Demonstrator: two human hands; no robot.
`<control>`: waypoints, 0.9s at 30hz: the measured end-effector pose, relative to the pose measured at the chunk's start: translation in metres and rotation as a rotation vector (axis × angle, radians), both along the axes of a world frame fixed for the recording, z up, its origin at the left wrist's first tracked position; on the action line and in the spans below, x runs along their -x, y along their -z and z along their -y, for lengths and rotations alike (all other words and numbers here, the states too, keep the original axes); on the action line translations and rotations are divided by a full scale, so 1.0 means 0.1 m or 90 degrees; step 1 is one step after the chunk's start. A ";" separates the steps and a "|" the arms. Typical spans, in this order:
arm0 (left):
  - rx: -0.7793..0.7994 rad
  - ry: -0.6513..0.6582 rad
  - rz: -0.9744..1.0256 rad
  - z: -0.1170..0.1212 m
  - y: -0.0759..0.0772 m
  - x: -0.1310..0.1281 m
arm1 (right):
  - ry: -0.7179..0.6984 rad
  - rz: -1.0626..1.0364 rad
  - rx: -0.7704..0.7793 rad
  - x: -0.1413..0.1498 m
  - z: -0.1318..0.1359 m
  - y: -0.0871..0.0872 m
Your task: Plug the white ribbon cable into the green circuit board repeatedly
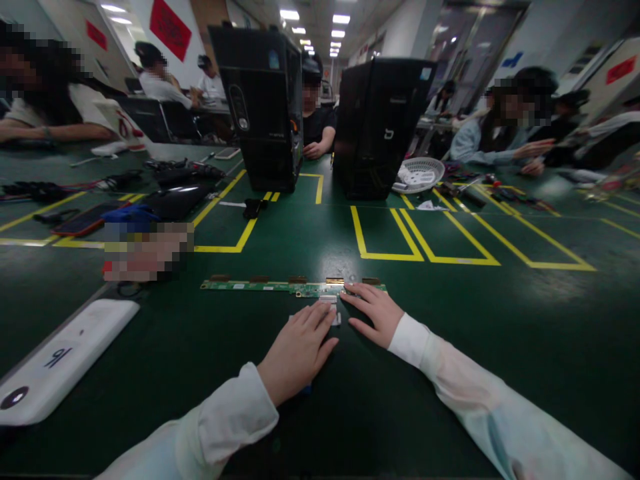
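- Nearest lies the dark green desk, its surface smooth and faintly shiny around both hands.
- The left hand is palm down, fingers loosely extended, thumb apart, over a small whitish piece; how firmly it touches is hard to tell.
- The right hand is palm down too, fingers spread, fingertips at the board's right part, not closed around it.
- Left of the hands lies a white casing with a dark round spot.
- Just ahead of the fingertips, the circuit board lies flat: long, narrow, green, with brownish-gold tabs along its far edge and a wider section near the hands.
- Beyond the hands, yellow tape outlines boxes; dark cables lie to the left, a white basket to the right.
- Farther ahead stand a left black tower and a right black tower, a person in black between them.
- Farthest, other people sit beneath bright ceiling lights.
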State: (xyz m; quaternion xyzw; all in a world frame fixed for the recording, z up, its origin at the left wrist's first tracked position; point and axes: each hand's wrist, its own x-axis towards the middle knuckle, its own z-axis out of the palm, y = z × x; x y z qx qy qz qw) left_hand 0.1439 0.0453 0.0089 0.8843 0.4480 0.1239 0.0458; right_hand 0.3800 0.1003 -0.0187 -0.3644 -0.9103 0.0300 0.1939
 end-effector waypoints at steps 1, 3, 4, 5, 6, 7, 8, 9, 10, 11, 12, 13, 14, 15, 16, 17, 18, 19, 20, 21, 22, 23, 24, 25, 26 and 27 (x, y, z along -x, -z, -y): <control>0.002 0.001 0.000 -0.01 0.00 0.00 | 0.000 -0.003 -0.001 0.00 0.00 0.00; 0.013 0.007 -0.002 -0.02 0.00 0.01 | 0.000 -0.009 -0.005 0.00 0.00 0.00; 0.022 0.013 -0.005 -0.02 -0.01 0.01 | -0.002 -0.010 -0.006 0.00 0.00 0.00; 0.031 0.017 -0.009 -0.03 -0.01 0.01 | -0.003 -0.011 -0.006 -0.01 0.00 0.00; 0.039 0.019 -0.013 -0.03 -0.02 0.01 | -0.004 -0.010 -0.004 -0.01 0.00 0.00; 0.043 0.018 -0.015 -0.03 -0.02 0.01 | -0.004 -0.008 -0.001 -0.01 0.00 0.00; 0.044 0.016 -0.016 -0.03 -0.03 0.01 | -0.003 -0.006 0.002 -0.01 0.00 0.00; 0.043 0.014 -0.014 -0.03 -0.04 0.01 | -0.002 -0.005 0.005 -0.01 0.00 -0.01; 0.040 0.012 -0.012 -0.03 -0.04 0.01 | -0.001 -0.005 0.006 -0.01 0.00 -0.01; 0.038 0.011 -0.010 -0.02 -0.05 0.01 | -0.001 -0.004 0.006 0.00 0.01 -0.02; 0.040 0.011 -0.010 -0.02 -0.06 0.01 | -0.002 -0.003 0.007 0.00 0.01 -0.03; 0.043 0.012 -0.011 -0.02 -0.06 0.01 | -0.003 0.000 0.007 0.00 0.01 -0.04; 0.049 0.012 -0.012 -0.02 -0.07 0.01 | -0.003 0.003 0.006 0.00 0.01 -0.04; 0.053 0.012 -0.010 -0.02 -0.07 0.01 | -0.002 0.005 0.005 0.00 0.01 -0.04; 0.056 0.013 -0.006 -0.02 -0.06 0.02 | 0.000 0.007 0.004 0.00 0.01 -0.04; 0.057 0.015 0.001 -0.02 -0.06 0.02 | 0.002 0.009 0.003 0.01 0.01 -0.03; 0.055 0.017 0.009 -0.03 -0.06 0.02 | 0.003 0.011 0.001 0.00 0.01 -0.02; 0.053 0.020 0.016 -0.03 -0.06 0.02 | 0.003 0.012 0.000 0.00 0.01 -0.01; 0.050 0.021 0.021 -0.03 -0.06 0.03 | 0.001 0.013 -0.002 0.00 0.00 0.01; 0.045 0.021 0.024 -0.04 -0.06 0.03 | -0.002 0.013 -0.004 0.00 0.00 0.02; 0.036 0.020 0.025 -0.05 -0.07 0.05 | -0.005 0.013 -0.007 -0.01 -0.01 0.03; 0.022 0.015 0.023 -0.05 -0.09 0.06 | -0.007 0.012 -0.009 -0.01 -0.01 0.04; 0.005 0.006 0.019 -0.06 -0.11 0.08 | -0.009 0.013 -0.010 -0.02 -0.02 0.04; -0.013 -0.005 0.013 -0.08 -0.13 0.11 | -0.011 0.015 -0.009 -0.02 -0.02 0.04; -0.029 -0.019 0.005 -0.09 -0.15 0.14 | -0.013 0.018 -0.007 -0.02 -0.02 0.04; -0.041 -0.036 -0.004 -0.11 -0.17 0.18 | -0.015 0.022 -0.005 -0.03 -0.03 0.03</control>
